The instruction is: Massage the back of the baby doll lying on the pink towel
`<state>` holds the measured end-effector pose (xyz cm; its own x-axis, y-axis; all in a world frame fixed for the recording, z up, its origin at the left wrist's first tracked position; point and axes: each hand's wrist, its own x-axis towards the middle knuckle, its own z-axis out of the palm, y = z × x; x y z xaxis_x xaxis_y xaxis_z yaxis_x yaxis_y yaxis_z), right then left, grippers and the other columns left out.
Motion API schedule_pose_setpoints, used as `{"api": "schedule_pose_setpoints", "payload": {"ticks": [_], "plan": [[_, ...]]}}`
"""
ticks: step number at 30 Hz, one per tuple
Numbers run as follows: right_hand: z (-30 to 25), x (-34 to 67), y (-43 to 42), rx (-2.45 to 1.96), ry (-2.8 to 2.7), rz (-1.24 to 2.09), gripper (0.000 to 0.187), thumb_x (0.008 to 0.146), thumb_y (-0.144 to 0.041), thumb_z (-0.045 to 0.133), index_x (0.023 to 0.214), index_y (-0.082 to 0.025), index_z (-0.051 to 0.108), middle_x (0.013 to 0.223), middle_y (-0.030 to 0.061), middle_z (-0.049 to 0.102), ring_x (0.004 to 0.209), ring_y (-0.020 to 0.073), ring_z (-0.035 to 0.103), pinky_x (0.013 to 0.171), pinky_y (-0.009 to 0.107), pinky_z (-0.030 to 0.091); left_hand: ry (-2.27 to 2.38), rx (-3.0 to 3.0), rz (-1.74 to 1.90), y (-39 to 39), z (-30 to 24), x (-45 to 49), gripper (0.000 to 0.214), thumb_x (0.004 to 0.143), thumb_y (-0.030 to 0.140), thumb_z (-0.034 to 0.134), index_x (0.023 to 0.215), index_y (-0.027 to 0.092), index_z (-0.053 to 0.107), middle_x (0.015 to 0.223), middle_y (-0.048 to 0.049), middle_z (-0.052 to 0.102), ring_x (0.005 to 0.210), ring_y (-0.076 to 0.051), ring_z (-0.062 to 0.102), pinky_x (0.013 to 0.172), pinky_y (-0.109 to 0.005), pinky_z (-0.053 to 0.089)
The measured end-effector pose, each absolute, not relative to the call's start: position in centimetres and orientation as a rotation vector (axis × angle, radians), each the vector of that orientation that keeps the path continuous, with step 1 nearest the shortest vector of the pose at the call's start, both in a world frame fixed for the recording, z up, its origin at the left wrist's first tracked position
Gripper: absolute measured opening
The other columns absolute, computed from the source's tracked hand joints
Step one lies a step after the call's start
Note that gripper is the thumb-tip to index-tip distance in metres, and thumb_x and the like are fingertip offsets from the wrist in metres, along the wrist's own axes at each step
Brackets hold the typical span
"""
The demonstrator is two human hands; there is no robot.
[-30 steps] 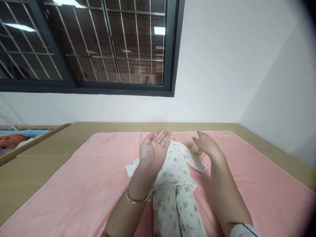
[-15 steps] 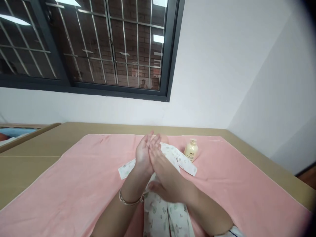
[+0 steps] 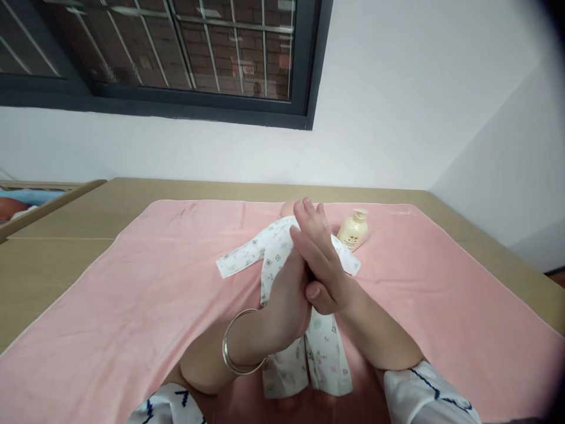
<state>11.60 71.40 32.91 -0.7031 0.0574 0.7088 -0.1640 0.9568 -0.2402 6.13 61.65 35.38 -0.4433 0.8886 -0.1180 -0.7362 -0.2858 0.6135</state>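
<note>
Palm to palm, my left hand (image 3: 286,300) and my right hand (image 3: 324,262) press together over the middle of the bed. The right hand's fingers stretch up and away, its thumb lying across the left hand. Most of the left hand's fingers are hidden behind the right. A silver bangle (image 3: 227,347) circles my left wrist. Beneath the hands lies a baby-sized figure in a white patterned outfit (image 3: 245,253); its head is mostly hidden, and I cannot tell whether it is a doll. A pale yellow pump bottle (image 3: 353,228) stands beyond, beside one sleeve.
A pink sheet (image 3: 145,306) covers much of the tan table-like surface (image 3: 57,265). Behind it rise a white wall (image 3: 375,118) and a dark-framed barred window (image 3: 198,106). Blue cloth (image 3: 35,196) shows beyond the far left edge.
My hands have slid against each other and shifted right, the right hand now wrapping more over the left. The view has tilted downward, showing the outfit's leg ends.
</note>
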Motion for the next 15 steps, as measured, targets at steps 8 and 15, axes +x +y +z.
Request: {"api": "schedule_pose_setpoints", "payload": {"ticks": [8, 15], "plan": [[32.2, 10.9, 66.2, 0.341, -2.294, 0.433, 0.093, 0.099, -0.068, 0.028, 0.158, -0.009, -0.014, 0.165, 0.0142, -0.01, 0.151, 0.0367, -0.004, 0.125, 0.057, 0.007, 0.714, 0.403, 2.242, 60.5, 39.2, 3.0, 0.053, 0.103, 0.055, 0.027, 0.145, 0.032, 0.049, 0.145, -0.0046, 0.055, 0.148, -0.023, 0.033, 0.118, -0.038, 0.036], [32.9, 12.2, 66.1, 0.429, -2.253, 0.431, 0.106, 0.093, -0.071, 0.043, 0.158, -0.011, -0.014, 0.164, 0.011, -0.015, 0.151, 0.0375, -0.001, 0.125, 0.057, 0.014, 0.67, 0.191, 2.14, 60.4, 38.7, 4.2, 0.054, 0.102, 0.056, 0.027, 0.154, 0.042, 0.031, 0.153, 0.0022, 0.046, 0.15, -0.023, 0.025, 0.119, -0.04, 0.037]]}}
